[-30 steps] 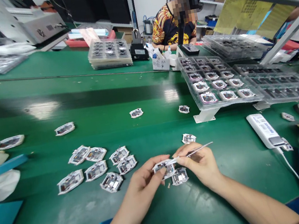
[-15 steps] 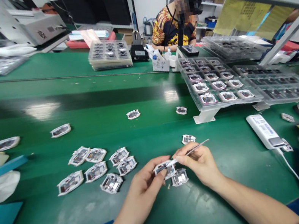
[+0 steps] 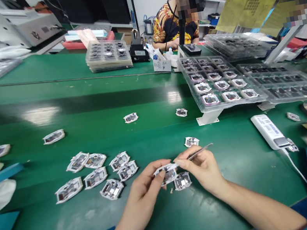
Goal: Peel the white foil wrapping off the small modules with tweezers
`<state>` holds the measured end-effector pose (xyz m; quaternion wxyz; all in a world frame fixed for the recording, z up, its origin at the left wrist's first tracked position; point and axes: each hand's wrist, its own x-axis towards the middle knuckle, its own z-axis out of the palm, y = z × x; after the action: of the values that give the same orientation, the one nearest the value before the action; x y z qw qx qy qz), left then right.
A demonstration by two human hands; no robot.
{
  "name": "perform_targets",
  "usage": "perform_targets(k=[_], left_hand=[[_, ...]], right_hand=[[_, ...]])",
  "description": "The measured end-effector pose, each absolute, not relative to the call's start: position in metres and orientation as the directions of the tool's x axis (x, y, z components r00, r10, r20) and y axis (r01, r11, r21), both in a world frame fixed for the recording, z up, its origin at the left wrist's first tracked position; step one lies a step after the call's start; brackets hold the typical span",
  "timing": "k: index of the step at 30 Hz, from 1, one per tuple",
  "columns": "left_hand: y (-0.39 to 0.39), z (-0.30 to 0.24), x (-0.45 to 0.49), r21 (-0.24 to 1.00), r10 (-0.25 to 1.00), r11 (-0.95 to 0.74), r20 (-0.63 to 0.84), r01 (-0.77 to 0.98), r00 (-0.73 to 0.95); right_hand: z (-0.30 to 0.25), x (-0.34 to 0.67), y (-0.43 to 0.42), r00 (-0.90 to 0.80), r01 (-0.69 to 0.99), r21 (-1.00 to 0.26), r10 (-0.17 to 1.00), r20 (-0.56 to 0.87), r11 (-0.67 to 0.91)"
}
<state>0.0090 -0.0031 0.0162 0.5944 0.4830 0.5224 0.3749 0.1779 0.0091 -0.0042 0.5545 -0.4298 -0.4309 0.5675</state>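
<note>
Here, left hand [image 3: 145, 187] gripping white-framed module [image 3: 170, 175], right hand [image 3: 206, 170] pinching thin tool [image 3: 202, 150].

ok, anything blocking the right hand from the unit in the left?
Nothing visible between them: the thin metal tool in the right hand extends toward the held unit. Only the thumb of the left hand overlaps its left part. The loose unit beside it lies on the bench, out of that path.
</note>
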Motion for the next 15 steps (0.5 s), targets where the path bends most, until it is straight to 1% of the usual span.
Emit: perform_targets(k=[6, 10, 15], left_hand=[[-0.0044, 0.0133, 0.0076, 0.969, 0.951, 0.238, -0.246, 0.067, 0.188], [-0.0035, 0.0108, 0.0065, 0.973, 0.951, 0.219, -0.228, 0.067, 0.208], [-0.0018, 0.0105, 0.0069, 0.978, 0.960, 0.194, -0.204, 0.072, 0.190]], right_hand=[[-0.0036, 0.1784, 0.0097, -0.019, -0.318, -0.948, 1.000, -0.023, -0.027], [-0.0040, 0.1769, 0.0098, -0.019, -0.360, -0.933, 1.000, 0.000, -0.007], [-0.0040, 0.1759, 0.0094, -0.027, -0.392, -0.920, 0.999, 0.024, 0.012]])
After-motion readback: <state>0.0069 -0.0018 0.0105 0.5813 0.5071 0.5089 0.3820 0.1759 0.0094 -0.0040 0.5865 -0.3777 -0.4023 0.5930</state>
